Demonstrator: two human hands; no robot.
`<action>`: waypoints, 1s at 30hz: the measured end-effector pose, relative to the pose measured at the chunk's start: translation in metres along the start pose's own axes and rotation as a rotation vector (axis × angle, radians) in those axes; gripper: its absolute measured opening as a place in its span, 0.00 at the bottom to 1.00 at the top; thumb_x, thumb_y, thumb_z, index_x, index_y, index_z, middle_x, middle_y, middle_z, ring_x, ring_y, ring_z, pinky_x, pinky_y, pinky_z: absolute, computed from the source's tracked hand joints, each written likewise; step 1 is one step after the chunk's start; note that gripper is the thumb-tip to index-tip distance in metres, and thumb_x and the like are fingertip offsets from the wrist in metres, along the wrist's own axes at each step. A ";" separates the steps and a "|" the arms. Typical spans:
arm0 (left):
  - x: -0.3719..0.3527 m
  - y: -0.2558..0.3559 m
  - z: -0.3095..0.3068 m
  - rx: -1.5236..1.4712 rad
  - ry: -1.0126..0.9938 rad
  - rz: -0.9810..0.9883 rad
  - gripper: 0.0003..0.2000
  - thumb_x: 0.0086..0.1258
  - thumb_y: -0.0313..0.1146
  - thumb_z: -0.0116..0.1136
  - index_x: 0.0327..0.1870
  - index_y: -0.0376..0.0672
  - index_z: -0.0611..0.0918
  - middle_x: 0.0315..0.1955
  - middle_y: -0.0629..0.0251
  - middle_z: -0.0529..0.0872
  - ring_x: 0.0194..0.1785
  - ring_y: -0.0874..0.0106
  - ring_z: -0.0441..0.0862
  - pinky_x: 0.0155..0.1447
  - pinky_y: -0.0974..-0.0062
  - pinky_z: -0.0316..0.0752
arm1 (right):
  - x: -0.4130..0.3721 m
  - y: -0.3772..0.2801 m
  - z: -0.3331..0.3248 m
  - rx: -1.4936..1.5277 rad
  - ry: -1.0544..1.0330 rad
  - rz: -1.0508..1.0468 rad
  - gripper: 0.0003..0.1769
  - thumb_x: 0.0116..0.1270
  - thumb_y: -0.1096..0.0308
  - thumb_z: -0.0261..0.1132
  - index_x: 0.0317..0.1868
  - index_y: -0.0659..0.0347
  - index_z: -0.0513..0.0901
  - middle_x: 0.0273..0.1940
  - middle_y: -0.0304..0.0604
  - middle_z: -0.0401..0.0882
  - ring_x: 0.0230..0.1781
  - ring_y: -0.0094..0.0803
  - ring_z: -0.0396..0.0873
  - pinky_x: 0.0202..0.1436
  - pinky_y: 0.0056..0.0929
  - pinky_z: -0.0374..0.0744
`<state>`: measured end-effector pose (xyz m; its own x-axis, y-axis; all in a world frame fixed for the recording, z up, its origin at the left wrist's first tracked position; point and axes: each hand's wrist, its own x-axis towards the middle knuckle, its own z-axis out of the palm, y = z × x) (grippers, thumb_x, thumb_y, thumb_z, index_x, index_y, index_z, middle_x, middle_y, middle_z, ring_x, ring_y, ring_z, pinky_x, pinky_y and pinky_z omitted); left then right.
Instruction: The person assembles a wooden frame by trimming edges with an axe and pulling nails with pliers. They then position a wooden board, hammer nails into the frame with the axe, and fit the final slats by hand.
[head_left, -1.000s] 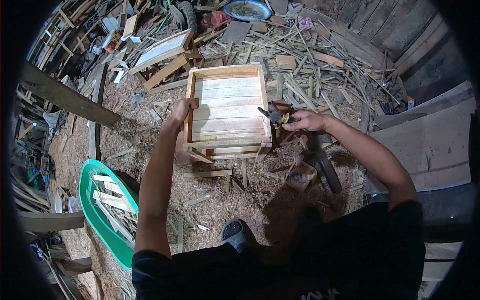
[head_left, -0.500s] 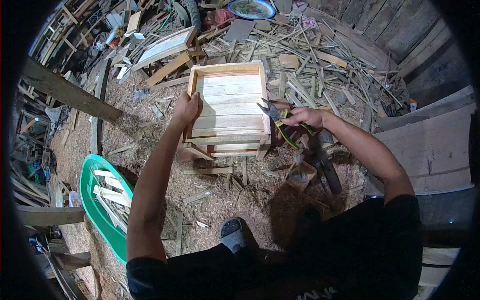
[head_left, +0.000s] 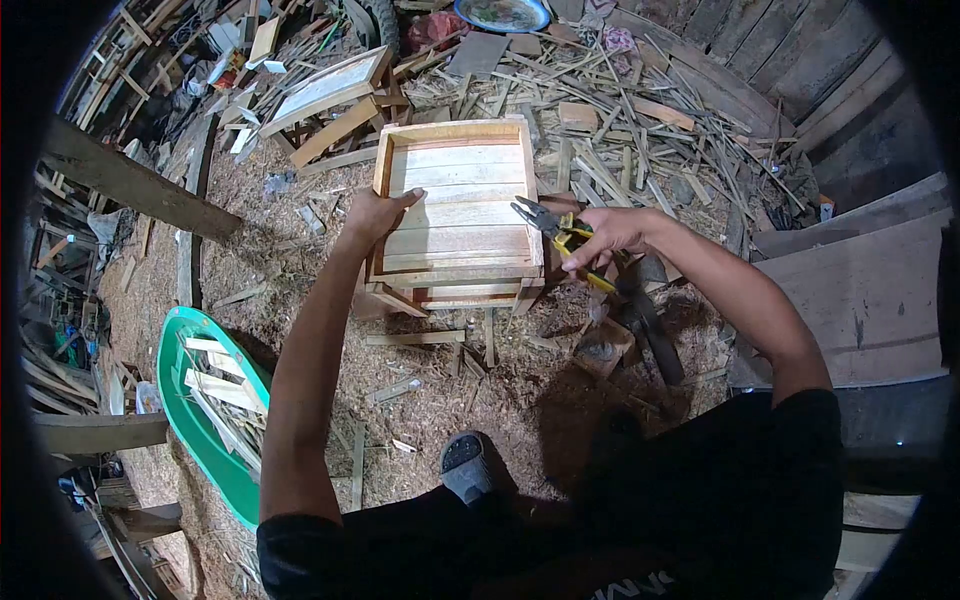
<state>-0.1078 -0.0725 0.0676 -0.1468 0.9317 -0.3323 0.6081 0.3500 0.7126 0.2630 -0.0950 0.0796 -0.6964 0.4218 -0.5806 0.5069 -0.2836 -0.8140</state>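
A shallow wooden box frame (head_left: pixel 465 213) of pale slats with a raised rim stands in front of me, with short wooden pieces under its near edge. My left hand (head_left: pixel 380 214) is closed round its left rim, thumb lying over the inside. In my right hand (head_left: pixel 612 236) are pliers (head_left: pixel 540 219) with yellow-and-black handles. Their jaws point left over the frame's right rim and look slightly parted. Part of the handles is hidden by my fingers.
At the left lies a green plastic tub (head_left: pixel 181 408) with wood strips inside. Scrap wood (head_left: pixel 640 150) is heaped beyond the frame. A slatted wooden piece (head_left: pixel 330 92) leans at the back left, near a post (head_left: pixel 140 180). My sandalled foot (head_left: pixel 466 462) rests on the shavings.
My left thumb has stretched inward over the rim. My right hand has turned and its grip on the pliers has shifted, with the handles now closer together. The frame has barely moved.
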 end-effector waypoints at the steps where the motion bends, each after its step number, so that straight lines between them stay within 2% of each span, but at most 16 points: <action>1: 0.005 -0.004 0.000 0.013 0.005 -0.016 0.21 0.60 0.52 0.73 0.25 0.44 0.78 0.16 0.74 0.75 0.17 0.80 0.68 0.22 0.76 0.63 | -0.005 -0.014 0.006 -0.068 0.086 0.011 0.25 0.54 0.63 0.79 0.47 0.67 0.81 0.36 0.38 0.84 0.35 0.25 0.81 0.35 0.27 0.80; 4: 0.003 -0.004 0.002 -0.023 0.021 -0.017 0.21 0.60 0.51 0.73 0.24 0.44 0.78 0.15 0.74 0.75 0.18 0.80 0.69 0.23 0.75 0.63 | 0.017 -0.003 0.009 -0.342 0.218 -0.340 0.26 0.55 0.65 0.77 0.51 0.69 0.79 0.36 0.36 0.84 0.35 0.24 0.78 0.33 0.27 0.77; 5: 0.000 -0.001 0.002 -0.043 0.025 -0.008 0.21 0.60 0.51 0.73 0.23 0.44 0.78 0.15 0.74 0.75 0.18 0.80 0.69 0.23 0.75 0.63 | 0.013 0.001 0.013 -0.272 0.306 -0.262 0.22 0.54 0.65 0.74 0.45 0.71 0.81 0.31 0.37 0.83 0.30 0.26 0.76 0.31 0.30 0.76; 8: 0.004 -0.005 0.000 -0.012 0.012 0.018 0.23 0.59 0.55 0.72 0.20 0.45 0.78 0.14 0.73 0.75 0.18 0.79 0.70 0.23 0.74 0.64 | 0.002 -0.019 0.029 -0.452 0.489 -0.096 0.20 0.50 0.61 0.74 0.34 0.70 0.83 0.25 0.39 0.81 0.25 0.27 0.75 0.30 0.34 0.75; 9: 0.001 0.000 -0.001 0.038 0.011 0.001 0.25 0.58 0.56 0.72 0.19 0.44 0.77 0.14 0.72 0.75 0.18 0.78 0.70 0.24 0.74 0.65 | -0.005 -0.026 0.038 -0.414 0.567 -0.162 0.20 0.46 0.57 0.73 0.25 0.70 0.82 0.19 0.42 0.78 0.20 0.31 0.74 0.29 0.37 0.75; 12: -0.002 0.006 -0.003 0.129 0.006 -0.017 0.28 0.55 0.62 0.72 0.16 0.44 0.76 0.15 0.70 0.76 0.20 0.76 0.72 0.25 0.72 0.67 | 0.002 -0.016 0.039 -0.640 0.706 -0.080 0.24 0.46 0.56 0.73 0.34 0.70 0.84 0.20 0.47 0.79 0.21 0.36 0.77 0.30 0.38 0.77; 14: 0.006 0.000 -0.004 0.128 -0.009 0.017 0.30 0.53 0.65 0.72 0.15 0.44 0.76 0.15 0.68 0.76 0.20 0.74 0.74 0.26 0.70 0.69 | 0.004 -0.012 0.038 -0.677 0.733 -0.071 0.27 0.46 0.56 0.71 0.41 0.70 0.83 0.21 0.52 0.81 0.23 0.40 0.80 0.33 0.39 0.80; 18: 0.017 -0.006 -0.003 0.139 -0.006 0.041 0.31 0.52 0.65 0.72 0.16 0.43 0.76 0.15 0.67 0.76 0.20 0.72 0.74 0.26 0.69 0.69 | 0.004 -0.017 0.041 -0.852 0.810 0.008 0.32 0.47 0.55 0.69 0.50 0.69 0.80 0.26 0.58 0.83 0.28 0.46 0.85 0.39 0.43 0.84; 21: 0.018 -0.005 -0.005 0.137 -0.004 0.066 0.31 0.53 0.64 0.72 0.16 0.42 0.76 0.15 0.67 0.76 0.20 0.72 0.73 0.26 0.69 0.69 | 0.006 -0.021 0.039 -1.072 0.874 0.005 0.31 0.47 0.54 0.69 0.48 0.68 0.80 0.28 0.60 0.84 0.30 0.51 0.85 0.42 0.44 0.85; 24: 0.010 -0.001 -0.007 0.101 -0.012 0.061 0.30 0.53 0.63 0.73 0.17 0.42 0.77 0.15 0.66 0.76 0.19 0.72 0.73 0.25 0.69 0.69 | 0.002 -0.028 0.042 -1.109 0.838 0.051 0.34 0.50 0.52 0.71 0.51 0.71 0.80 0.34 0.62 0.85 0.37 0.54 0.86 0.47 0.46 0.84; 26: 0.014 -0.005 -0.004 0.062 -0.009 0.100 0.30 0.52 0.62 0.74 0.17 0.41 0.77 0.15 0.67 0.76 0.19 0.72 0.73 0.25 0.68 0.69 | 0.001 -0.027 0.042 -1.132 0.862 0.011 0.34 0.50 0.52 0.71 0.51 0.71 0.80 0.33 0.62 0.85 0.37 0.54 0.86 0.47 0.47 0.84; 29: 0.036 -0.017 0.001 0.089 0.022 0.039 0.31 0.49 0.61 0.77 0.26 0.34 0.85 0.19 0.59 0.83 0.23 0.66 0.82 0.31 0.66 0.78 | 0.005 -0.020 0.035 -1.135 0.869 -0.068 0.35 0.50 0.51 0.71 0.51 0.71 0.80 0.34 0.63 0.84 0.39 0.53 0.86 0.48 0.47 0.83; 30: 0.031 -0.014 -0.002 0.107 0.018 0.022 0.30 0.49 0.61 0.77 0.25 0.35 0.85 0.19 0.60 0.83 0.23 0.67 0.81 0.31 0.66 0.77 | 0.008 -0.017 0.029 -1.133 0.865 -0.098 0.35 0.50 0.50 0.72 0.51 0.71 0.80 0.35 0.63 0.84 0.39 0.54 0.85 0.48 0.47 0.83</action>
<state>-0.1223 -0.0480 0.0480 -0.1454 0.9411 -0.3054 0.6907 0.3175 0.6497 0.2344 -0.1119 0.0886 -0.4370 0.8995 0.0046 0.8879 0.4322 -0.1578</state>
